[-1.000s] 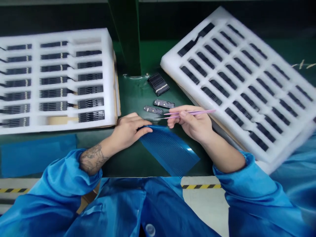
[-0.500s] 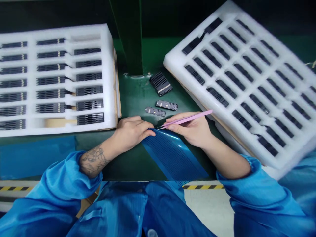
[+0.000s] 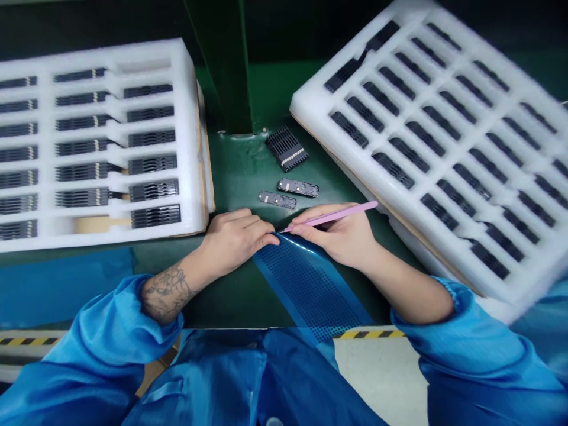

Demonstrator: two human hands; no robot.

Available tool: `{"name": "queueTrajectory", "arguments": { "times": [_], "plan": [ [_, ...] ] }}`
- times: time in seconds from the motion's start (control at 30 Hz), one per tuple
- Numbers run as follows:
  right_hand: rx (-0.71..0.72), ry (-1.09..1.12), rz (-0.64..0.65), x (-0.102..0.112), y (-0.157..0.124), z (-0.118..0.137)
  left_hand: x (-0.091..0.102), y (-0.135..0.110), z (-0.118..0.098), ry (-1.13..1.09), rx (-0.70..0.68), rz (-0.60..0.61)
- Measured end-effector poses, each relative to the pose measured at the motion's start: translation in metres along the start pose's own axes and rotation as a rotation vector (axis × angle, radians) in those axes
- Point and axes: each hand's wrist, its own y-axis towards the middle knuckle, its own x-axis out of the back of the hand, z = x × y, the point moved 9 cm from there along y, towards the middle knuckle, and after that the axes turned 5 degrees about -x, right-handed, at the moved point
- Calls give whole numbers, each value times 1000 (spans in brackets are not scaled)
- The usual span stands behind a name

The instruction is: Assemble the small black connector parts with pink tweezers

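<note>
A blue film sheet with rows of small dark pieces (image 3: pixel 310 284) slants across the bench and hangs over its front edge. My left hand (image 3: pixel 242 239) pinches the sheet's far corner between thumb and fingers. Pink tweezers (image 3: pixel 337 215) are held in my right hand (image 3: pixel 344 236), their tips meeting the film right beside my left thumb. Whether the tips grip a piece is too small to tell. Just beyond my hands lie two narrow dark plastic parts, one nearer (image 3: pixel 277 199) and one farther (image 3: pixel 298 187). Behind them sits a stack of similar black parts (image 3: pixel 287 148).
A white foam tray (image 3: pixel 186 201) of black parts stands at left, and another foam tray (image 3: pixel 306 106) sits angled at right. A green post (image 3: pixel 226 77) rises at the back. Plain blue film (image 3: pixel 66 287) lies front left on the green bench (image 3: pixel 235 177).
The tweezers have tilted slightly lower, with their tips closer to my left thumb. My right hand has shifted a little left. The view has moved slightly; the parts on the bench stay put.
</note>
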Motion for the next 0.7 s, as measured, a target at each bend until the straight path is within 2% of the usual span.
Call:
{"name": "queueTrajectory", "arguments": {
  "times": [0.17, 0.3, 0.43, 0.53, 0.7],
  "plan": [
    [2, 4, 13, -2, 0, -1, 1, 1, 0, -7, 0, -6],
    [-58, 85, -14, 0, 1, -10, 1, 0, 1, -14, 12, -3],
    [-95, 186, -171, 17, 2, -17, 1, 2, -2, 49, -12, 17],
    [-79, 120, -307, 34, 2, -18, 0, 5, -3, 129, -39, 36],
    [-106, 43, -352, 41, 6, -24, -8, 7, -6, 130, -34, 104]
  ]
}}
